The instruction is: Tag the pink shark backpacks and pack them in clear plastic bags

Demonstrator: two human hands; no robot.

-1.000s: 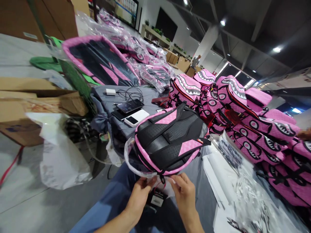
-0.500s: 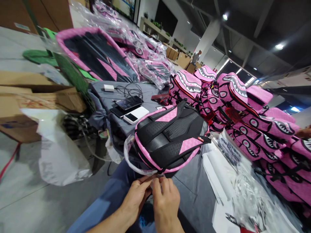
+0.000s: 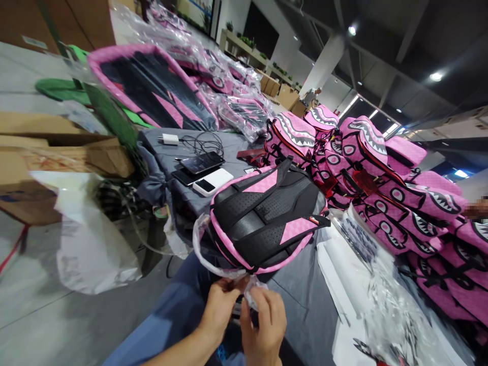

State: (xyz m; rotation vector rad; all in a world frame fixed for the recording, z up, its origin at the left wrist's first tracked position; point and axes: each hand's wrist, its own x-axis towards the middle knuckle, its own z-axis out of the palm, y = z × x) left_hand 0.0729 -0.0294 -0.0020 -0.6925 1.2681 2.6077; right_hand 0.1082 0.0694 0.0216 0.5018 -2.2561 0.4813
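A pink and black backpack (image 3: 267,213) lies on the grey cloth with its padded back and shoulder straps facing up. A rolled strip of clear plastic wrap (image 3: 200,254) loops around its left side to the near end. My left hand (image 3: 219,310) is closed on the plastic just below that end; its fingertips are partly hidden. Close beside it, my right hand (image 3: 267,315) pinches a whitish bunch of the same plastic between thumb and fingers. Both hands are above my lap, apart from the bag's pink rim.
Pink shark-face backpacks (image 3: 366,142) are piled at the right. A power bank (image 3: 213,181), phones (image 3: 202,161) and a charger (image 3: 168,139) lie beyond the backpack. Nippers (image 3: 364,348) and crumpled plastic (image 3: 396,315) lie lower right. Wrapped backpacks (image 3: 152,86) stand behind; cardboard boxes (image 3: 57,157) sit left.
My hands have moved slightly apart, the right one to the right and down. More of the plastic shows between them. The backpack has stayed nearly in place.
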